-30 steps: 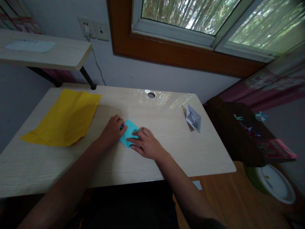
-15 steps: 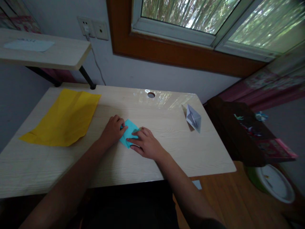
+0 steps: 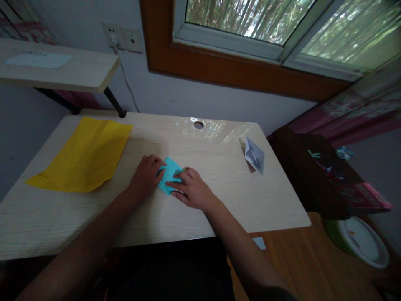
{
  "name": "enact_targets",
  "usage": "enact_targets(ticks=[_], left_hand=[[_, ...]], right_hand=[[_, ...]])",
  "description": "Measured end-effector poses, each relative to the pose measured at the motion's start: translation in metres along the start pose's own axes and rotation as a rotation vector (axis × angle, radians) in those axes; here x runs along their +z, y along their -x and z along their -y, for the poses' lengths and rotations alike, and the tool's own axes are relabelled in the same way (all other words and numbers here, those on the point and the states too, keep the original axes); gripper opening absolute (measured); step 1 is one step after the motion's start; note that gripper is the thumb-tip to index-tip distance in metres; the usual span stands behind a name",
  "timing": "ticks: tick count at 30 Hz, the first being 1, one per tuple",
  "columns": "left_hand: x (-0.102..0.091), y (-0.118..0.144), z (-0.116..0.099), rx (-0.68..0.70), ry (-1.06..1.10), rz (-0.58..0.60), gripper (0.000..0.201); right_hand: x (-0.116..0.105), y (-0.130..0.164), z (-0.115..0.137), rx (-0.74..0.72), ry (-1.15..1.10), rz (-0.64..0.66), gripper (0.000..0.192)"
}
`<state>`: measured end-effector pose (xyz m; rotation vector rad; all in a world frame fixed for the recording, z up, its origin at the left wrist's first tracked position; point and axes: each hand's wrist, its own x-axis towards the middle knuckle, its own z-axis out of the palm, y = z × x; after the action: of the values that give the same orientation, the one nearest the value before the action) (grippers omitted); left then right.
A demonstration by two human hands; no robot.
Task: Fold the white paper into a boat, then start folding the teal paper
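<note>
A small piece of folded turquoise paper (image 3: 169, 171) lies on the desk between my two hands. At its left edge, my left hand (image 3: 146, 174) has its fingers curled, with the thumb and fingertips on the paper's upper left side. My right hand (image 3: 193, 188) rests on the right part of the paper, fingers spread and pressing it down. Parts of the paper are hidden under the fingers of both hands.
A large yellow sheet (image 3: 90, 154) lies at the left of the desk (image 3: 219, 209). Toward the right stands a folded white paper shape (image 3: 254, 155). A raised shelf (image 3: 90, 73) is at the back left. A round cable hole (image 3: 198, 125) sits near the back edge.
My left hand has shifted slightly, its fingers now reaching a little further over the paper's upper left edge. My right hand and the paper have stayed in place.
</note>
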<state>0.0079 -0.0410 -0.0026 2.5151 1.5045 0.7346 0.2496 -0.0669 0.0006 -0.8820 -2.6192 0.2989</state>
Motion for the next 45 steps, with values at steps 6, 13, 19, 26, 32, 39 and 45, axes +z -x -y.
enact_targets(ticks=[6,13,19,26,32,39,45], left_hand=[[-0.005,0.018,-0.005,0.185,-0.009,0.117,0.035],[-0.01,0.03,-0.012,0.214,-0.055,0.126,0.04],[-0.014,0.041,-0.008,0.137,-0.057,0.102,0.041],[-0.022,0.042,-0.004,0.061,-0.096,0.091,0.039],[-0.021,0.042,-0.003,0.055,-0.171,0.074,0.037],[-0.014,0.038,-0.013,0.179,-0.178,0.045,0.037],[-0.003,0.039,-0.009,0.326,-0.08,0.124,0.046]], right_hand=[[-0.001,-0.001,0.0,-0.013,-0.008,-0.006,0.039],[0.0,0.0,0.0,-0.006,-0.011,-0.008,0.038],[0.0,0.0,0.0,-0.009,-0.009,-0.012,0.038],[0.001,0.0,-0.001,-0.003,-0.011,-0.011,0.038],[0.001,0.001,-0.001,-0.001,-0.006,-0.01,0.039],[0.002,0.001,0.0,-0.011,-0.012,-0.021,0.037],[0.002,0.0,-0.001,-0.011,-0.025,-0.017,0.038]])
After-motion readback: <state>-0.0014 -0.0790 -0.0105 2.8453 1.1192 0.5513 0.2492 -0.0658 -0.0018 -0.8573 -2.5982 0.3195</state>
